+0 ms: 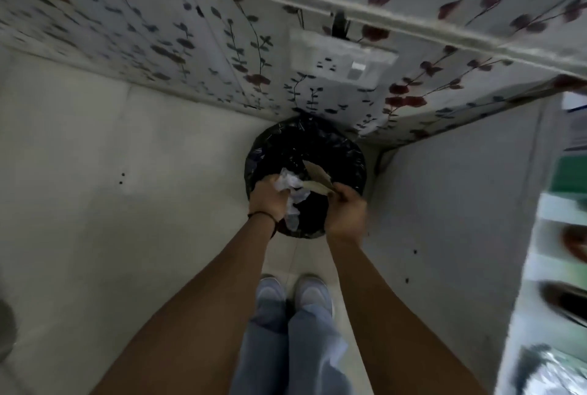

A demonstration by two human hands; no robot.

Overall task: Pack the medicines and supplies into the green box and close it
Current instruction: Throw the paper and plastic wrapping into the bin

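I stand over a round bin lined with a black bag (336, 147) on the floor by the wall. My left hand (268, 201) is closed on crumpled clear plastic wrapping (293, 194) above the bin's opening. My right hand (346, 210) grips flattened brown cardboard pieces (317, 177) over the bin. A green shape (571, 177), blurred, shows at the right edge on a table; I cannot tell if it is the green box.
A floral-papered wall with a white socket plate (343, 58) rises behind the bin. A grey table side panel (451, 220) stands to the right, with blurred items on the tabletop (559, 267). Pale floor tiles (127, 220) spread left. My shoes (295, 293) are below.
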